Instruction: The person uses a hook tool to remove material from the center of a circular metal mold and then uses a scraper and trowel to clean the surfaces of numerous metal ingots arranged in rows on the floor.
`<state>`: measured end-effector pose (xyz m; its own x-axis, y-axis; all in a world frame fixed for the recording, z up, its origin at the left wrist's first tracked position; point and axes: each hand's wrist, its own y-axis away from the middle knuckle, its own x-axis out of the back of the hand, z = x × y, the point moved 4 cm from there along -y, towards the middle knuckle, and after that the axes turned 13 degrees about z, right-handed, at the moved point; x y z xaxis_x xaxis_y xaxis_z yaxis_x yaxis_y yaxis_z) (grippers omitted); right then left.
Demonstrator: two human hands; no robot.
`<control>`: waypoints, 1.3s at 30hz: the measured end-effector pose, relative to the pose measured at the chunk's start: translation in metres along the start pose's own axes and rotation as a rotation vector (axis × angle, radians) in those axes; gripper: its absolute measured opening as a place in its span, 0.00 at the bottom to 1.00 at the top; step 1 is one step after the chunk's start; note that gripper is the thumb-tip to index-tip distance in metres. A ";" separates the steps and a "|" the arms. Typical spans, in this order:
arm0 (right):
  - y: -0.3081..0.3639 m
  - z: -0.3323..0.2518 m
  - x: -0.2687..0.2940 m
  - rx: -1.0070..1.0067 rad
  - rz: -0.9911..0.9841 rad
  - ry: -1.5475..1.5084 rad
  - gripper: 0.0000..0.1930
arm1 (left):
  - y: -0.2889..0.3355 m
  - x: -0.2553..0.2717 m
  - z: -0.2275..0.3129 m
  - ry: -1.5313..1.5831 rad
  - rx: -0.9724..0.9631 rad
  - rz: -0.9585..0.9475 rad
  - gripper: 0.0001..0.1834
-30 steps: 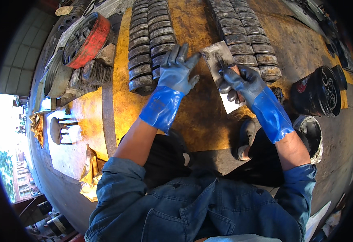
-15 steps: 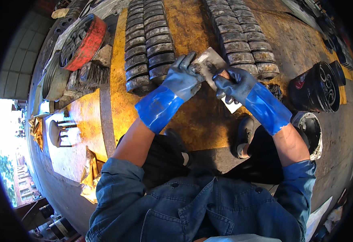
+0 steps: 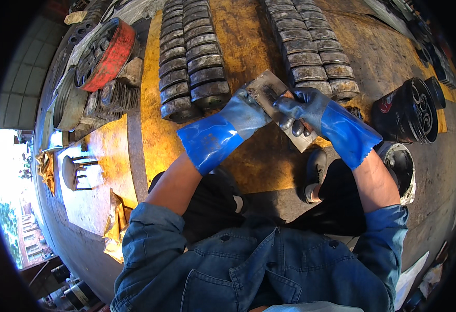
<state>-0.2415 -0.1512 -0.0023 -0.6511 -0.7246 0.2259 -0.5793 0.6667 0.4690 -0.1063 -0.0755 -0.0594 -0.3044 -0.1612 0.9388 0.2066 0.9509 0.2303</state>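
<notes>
A plastering trowel (image 3: 264, 86) with a flat rectangular metal blade and a wooden handle is held at a slant in front of me. My right hand (image 3: 303, 110), in a grey and blue rubber glove, is wrapped round its handle. At the blade's left edge, my left hand (image 3: 248, 113), gloved alike, grips the metal; its fingers are partly hidden behind the blade. Dark smears mark the upper part of the blade. Beyond my hands run two double rows of thick, greasy metal rings, a left row (image 3: 207, 73) and a right row (image 3: 308, 57).
The rings lie on a yellow stained floor sheet (image 3: 246, 47). To the right stand a black bucket (image 3: 394, 117) with rings inside and a white-rimmed pail (image 3: 402, 166). On the left are a red round metal part (image 3: 114, 54), a small stool (image 3: 71, 171) and crumpled yellow wrapping (image 3: 116, 229).
The trowel has turned in my right hand, showing its handle side more squarely. My left hand's raised fingers have gone down from the blade's face to its edge.
</notes>
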 end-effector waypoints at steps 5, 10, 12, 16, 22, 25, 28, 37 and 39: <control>-0.010 0.006 0.014 -0.013 0.138 0.113 0.16 | -0.001 -0.010 0.017 -0.097 -0.056 0.010 0.22; -0.007 0.004 0.009 -0.061 0.009 0.327 0.20 | 0.007 -0.046 0.038 0.378 -0.013 0.450 0.15; -0.011 0.018 0.009 -0.035 -0.015 0.326 0.19 | 0.005 -0.028 0.039 0.829 0.191 0.386 0.13; -0.019 0.028 0.010 -0.058 -0.074 0.103 0.17 | 0.002 -0.043 0.034 0.780 0.132 0.451 0.17; -0.006 0.012 0.029 0.082 -0.053 -0.249 0.16 | 0.010 -0.025 0.012 0.515 0.051 0.784 0.14; -0.011 0.006 0.023 0.046 -0.050 -0.320 0.18 | -0.006 -0.098 -0.017 1.991 0.520 0.391 0.15; -0.008 0.018 0.040 0.045 0.007 -0.376 0.19 | -0.005 -0.055 -0.008 2.166 0.389 0.261 0.19; 0.013 0.013 0.042 0.041 0.045 -0.378 0.18 | -0.016 -0.047 0.013 2.144 0.486 0.379 0.12; 0.012 0.025 0.042 0.080 0.047 -0.400 0.19 | -0.023 -0.044 0.015 2.273 0.418 0.404 0.13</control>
<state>-0.2881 -0.1695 -0.0087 -0.8081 -0.5783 -0.1117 -0.5702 0.7206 0.3944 -0.1113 -0.0860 -0.1093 0.8774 0.3313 -0.3471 -0.2490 0.9327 0.2608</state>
